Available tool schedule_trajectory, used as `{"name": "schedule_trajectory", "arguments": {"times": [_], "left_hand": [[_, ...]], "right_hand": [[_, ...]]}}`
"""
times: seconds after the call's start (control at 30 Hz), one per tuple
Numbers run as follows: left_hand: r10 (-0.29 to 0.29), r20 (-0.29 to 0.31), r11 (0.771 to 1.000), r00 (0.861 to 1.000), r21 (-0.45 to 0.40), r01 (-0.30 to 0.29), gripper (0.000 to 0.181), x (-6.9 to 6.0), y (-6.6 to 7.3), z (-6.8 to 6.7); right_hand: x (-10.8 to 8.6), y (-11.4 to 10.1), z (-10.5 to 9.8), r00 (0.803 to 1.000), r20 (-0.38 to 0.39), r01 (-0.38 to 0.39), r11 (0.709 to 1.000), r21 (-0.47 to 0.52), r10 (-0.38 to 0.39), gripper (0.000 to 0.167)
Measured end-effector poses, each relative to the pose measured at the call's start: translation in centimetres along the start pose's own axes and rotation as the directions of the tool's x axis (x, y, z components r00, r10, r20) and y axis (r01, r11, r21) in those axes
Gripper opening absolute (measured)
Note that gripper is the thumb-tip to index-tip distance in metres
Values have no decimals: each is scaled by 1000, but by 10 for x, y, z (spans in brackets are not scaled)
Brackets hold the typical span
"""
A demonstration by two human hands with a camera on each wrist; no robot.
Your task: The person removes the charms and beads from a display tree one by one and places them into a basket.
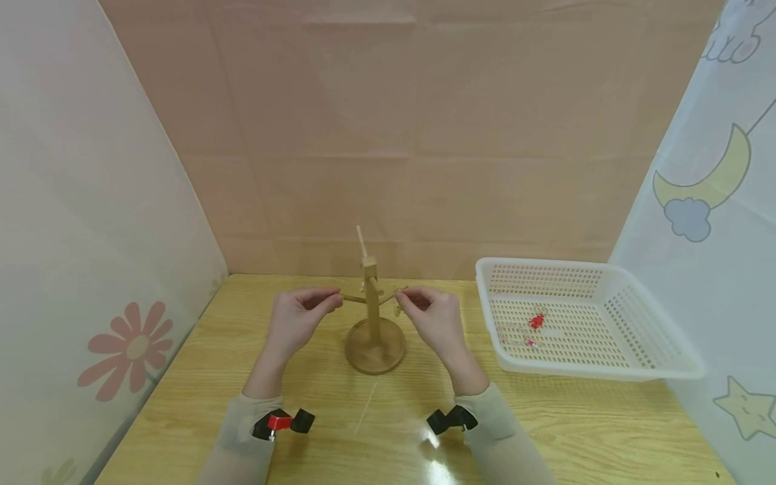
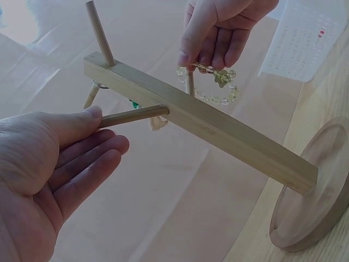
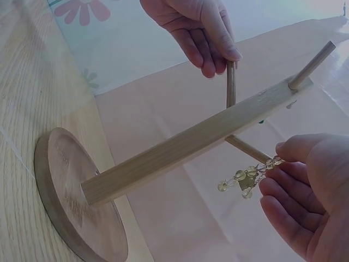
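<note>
A wooden jewelry stand (image 1: 372, 310) with several pegs rises from a round base (image 1: 388, 353). My left hand (image 1: 294, 320) pinches the end of its left peg (image 2: 133, 116) between thumb and fingers. On the other side, my right hand (image 1: 438, 322) pinches a bracelet of clear and pale green beads (image 3: 240, 176) at the tip of the right peg (image 3: 248, 148). The bracelet's loop hangs around or beside that peg, with a leaf-like green charm (image 2: 222, 77) on it. Behind the post, a small piece with a green bead (image 2: 134, 103) hangs, mostly hidden.
To the right stands a white plastic basket (image 1: 582, 374). Inside it lie a red trinket (image 1: 537, 321) and a clear beaded strand with a pink-red piece (image 1: 531, 343). Cloth hangs behind the wooden table (image 1: 327, 438) and at both sides.
</note>
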State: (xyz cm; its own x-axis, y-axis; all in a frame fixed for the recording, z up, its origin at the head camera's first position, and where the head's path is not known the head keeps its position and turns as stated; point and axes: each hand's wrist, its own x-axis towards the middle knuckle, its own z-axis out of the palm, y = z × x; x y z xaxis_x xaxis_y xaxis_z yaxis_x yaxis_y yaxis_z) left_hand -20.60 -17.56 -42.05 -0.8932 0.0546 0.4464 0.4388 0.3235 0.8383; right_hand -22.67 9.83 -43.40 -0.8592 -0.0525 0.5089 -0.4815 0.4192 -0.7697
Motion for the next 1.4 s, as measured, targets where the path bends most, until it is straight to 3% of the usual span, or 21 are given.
{"name": "schedule_trajectory", "arguments": {"times": [0.93,1.4], "left_hand": [[-6,21,1000,1000,0,6,19,0,1,-2],[-12,20,1000,1000,14,11,20,-1,2,-2]], "right_hand": [[4,5,-11,999,-52,7,999,47,-4,13],[5,5,-18,997,-70,-25,998,50,28,16]]}}
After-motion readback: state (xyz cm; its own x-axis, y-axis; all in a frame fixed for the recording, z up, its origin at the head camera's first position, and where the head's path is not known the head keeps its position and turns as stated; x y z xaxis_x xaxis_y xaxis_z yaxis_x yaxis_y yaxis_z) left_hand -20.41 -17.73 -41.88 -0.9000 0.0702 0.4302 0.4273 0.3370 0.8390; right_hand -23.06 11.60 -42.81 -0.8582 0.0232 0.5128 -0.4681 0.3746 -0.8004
